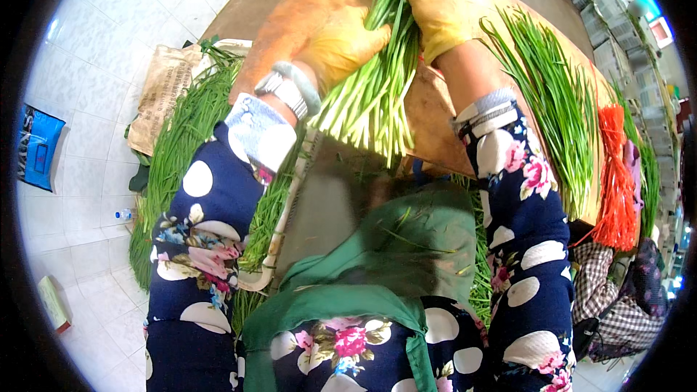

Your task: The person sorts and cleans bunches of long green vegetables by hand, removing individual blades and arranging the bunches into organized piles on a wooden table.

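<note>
My left hand [347, 43], in a yellow glove, is closed round a bundle of garlic chives [372, 112] from its left side. From the right, my right hand [441, 23], gloved in yellow too, grips the same bundle; some of its fingers are hidden behind the stalks. Pale stalk ends hang toward me over the near edge of a wooden board [290, 22], while the green leaves run away to the far side. On the board's right part lies another row of chives [555, 101].
Red plastic ties [613, 174] hang over the board's right edge. A chive heap [190, 131] lies left, beside a brown woven sack [163, 91]. My green apron [406, 239] covers my lap. A checked garment [617, 323] is at lower right; pale crates [595, 22] line the far right.
</note>
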`<state>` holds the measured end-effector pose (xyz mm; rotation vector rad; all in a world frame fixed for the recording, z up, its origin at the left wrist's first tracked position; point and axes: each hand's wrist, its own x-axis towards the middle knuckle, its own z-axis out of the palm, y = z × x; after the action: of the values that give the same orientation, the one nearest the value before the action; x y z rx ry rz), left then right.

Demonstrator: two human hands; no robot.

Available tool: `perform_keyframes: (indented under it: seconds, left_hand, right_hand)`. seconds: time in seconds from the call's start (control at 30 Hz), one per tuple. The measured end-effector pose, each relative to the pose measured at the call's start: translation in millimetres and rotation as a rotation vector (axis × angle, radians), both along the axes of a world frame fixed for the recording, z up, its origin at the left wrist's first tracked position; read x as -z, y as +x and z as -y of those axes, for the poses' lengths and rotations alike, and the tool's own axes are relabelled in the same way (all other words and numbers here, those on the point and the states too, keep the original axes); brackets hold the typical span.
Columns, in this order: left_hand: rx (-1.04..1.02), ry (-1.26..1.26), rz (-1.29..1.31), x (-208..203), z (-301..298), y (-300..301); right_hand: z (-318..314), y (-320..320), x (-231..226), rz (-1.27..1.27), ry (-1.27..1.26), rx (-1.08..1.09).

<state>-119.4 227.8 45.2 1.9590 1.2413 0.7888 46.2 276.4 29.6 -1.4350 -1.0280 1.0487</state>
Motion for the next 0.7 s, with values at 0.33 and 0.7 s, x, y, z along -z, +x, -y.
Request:
perform_keyframes:
  seconds: [0.33,0.7]
  left_hand:
    - [-0.074,0.029,-0.2,-3.8,2.3,-4.3]
    - [0.165,-0.211,-0.168,-38.0,-12.8,-76.0]
  right_hand:
    - [-7.6,4.2,-2.6,0.25,-0.033,0.005]
    - [76.8,81.5,-32.8,0.32,-0.11,-0.347]
